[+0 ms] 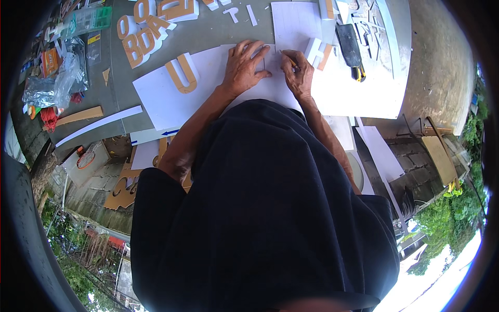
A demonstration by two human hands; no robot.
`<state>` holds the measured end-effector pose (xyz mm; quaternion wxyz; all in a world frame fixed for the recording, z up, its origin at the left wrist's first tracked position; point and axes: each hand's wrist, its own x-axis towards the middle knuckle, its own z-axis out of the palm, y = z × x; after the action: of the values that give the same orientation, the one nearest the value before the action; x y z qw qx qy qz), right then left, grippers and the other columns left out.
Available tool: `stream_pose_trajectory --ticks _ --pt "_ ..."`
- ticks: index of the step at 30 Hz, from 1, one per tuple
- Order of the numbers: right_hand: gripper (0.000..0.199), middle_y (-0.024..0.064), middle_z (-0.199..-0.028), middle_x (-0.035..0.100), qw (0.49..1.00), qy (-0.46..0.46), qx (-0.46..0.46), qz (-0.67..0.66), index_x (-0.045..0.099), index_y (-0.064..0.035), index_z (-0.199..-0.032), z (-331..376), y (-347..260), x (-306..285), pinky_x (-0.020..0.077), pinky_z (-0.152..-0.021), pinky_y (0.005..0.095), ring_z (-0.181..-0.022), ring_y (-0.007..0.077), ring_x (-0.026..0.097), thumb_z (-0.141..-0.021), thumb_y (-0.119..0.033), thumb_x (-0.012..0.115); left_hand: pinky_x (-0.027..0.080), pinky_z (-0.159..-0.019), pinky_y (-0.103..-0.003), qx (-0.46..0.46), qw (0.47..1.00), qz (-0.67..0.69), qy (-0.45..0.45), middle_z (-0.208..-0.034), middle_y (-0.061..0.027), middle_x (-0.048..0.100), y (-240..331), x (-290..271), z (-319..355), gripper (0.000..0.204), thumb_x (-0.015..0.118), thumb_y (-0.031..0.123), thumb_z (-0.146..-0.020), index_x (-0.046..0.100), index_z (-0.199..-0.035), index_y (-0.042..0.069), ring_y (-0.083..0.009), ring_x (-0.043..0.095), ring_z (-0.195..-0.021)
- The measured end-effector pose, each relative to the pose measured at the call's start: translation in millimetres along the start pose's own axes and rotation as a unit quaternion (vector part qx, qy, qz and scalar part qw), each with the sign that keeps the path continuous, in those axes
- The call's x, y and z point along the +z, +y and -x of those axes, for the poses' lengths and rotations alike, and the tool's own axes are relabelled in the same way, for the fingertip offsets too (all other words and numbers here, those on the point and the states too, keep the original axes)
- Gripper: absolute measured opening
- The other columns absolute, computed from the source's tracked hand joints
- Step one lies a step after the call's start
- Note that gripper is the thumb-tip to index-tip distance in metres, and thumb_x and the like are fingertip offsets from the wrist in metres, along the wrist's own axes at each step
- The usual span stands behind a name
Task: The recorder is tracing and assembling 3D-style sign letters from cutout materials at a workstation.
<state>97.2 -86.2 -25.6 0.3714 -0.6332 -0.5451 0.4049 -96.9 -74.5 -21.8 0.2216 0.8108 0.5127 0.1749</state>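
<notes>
My left hand [245, 67] lies open with its fingers spread on a white sheet [156, 99], pressing near a smaller white piece. Just right of it, my right hand [298, 73] is closed around a thin yellow pencil [293, 63], mostly hidden by the fingers, its tip near the sheet. A brown-faced letter block [182, 74] with white sides rests left of my left hand. Beside my right hand stands another white-sided letter block [315, 52]. Farther right lies a black pouch [347, 39] with a yellow-and-black cutter handle [358, 74] at its near end.
Several brown-and-white letter blocks [147, 41] are grouped at the far left. Thin white cut-outs [370, 31] lie at the far right. Clear plastic bags [67, 73] and a green case [91, 21] crowd the left edge. A curved white strip [99, 125] lies along the table's near-left edge.
</notes>
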Motion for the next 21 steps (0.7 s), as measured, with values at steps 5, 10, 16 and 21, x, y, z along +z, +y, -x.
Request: stream_pose_trajectory --ticks 5,10,16,21 --pt "0.014 0.0169 -0.094 0.072 1.0 0.007 0.01 0.0 0.067 -0.001 -0.104 0.0 1.5 1.7 0.0573 -0.078 0.0354 -0.086 0.0269 0.074 -0.094 -0.011 0.066 0.036 -0.105 -0.048 -0.005 1.0 0.006 0.005 -0.141 -0.0029 0.053 2.0 0.9 -1.8 0.072 0.087 0.037 -0.069 0.064 -0.133 0.016 -0.0291 0.042 -0.133" --pt "0.015 0.0172 -0.094 0.072 1.0 0.012 -0.002 0.004 0.066 -0.0007 -0.104 -2.1 2.0 2.2 0.0571 -0.077 0.0354 -0.085 0.0266 0.073 -0.093 -0.011 0.066 0.036 -0.105 -0.047 -0.011 1.0 0.007 0.002 -0.141 -0.0027 0.053 3.0 0.8 -3.0 0.071 0.088 0.037 -0.068 0.065 -0.132 0.015 -0.0287 0.042 -0.132" --pt "0.016 0.0166 -0.093 0.072 0.999 0.011 -0.017 0.027 0.067 -0.0003 -0.105 -2.3 0.4 0.5 0.057 -0.075 0.0353 -0.082 0.0255 0.073 -0.094 -0.011 0.066 0.036 -0.104 -0.047 -0.009 1.0 0.004 0.004 -0.14 -0.0024 0.054 2.5 2.5 -3.8 0.071 0.088 0.037 -0.067 0.066 -0.131 0.015 -0.0285 0.042 -0.132" --pt "0.016 0.0151 -0.091 0.071 0.999 -0.008 0.05 -0.013 0.066 0.0001 -0.106 -1.0 -5.5 -1.1 0.0569 -0.073 0.0334 -0.079 0.0218 0.071 -0.095 -0.012 0.065 0.036 -0.103 -0.047 -0.006 1.0 0.008 0.012 -0.139 -0.0026 0.055 1.1 1.3 -2.8 0.071 0.088 0.037 -0.067 0.066 -0.13 0.015 -0.0288 0.043 -0.13"
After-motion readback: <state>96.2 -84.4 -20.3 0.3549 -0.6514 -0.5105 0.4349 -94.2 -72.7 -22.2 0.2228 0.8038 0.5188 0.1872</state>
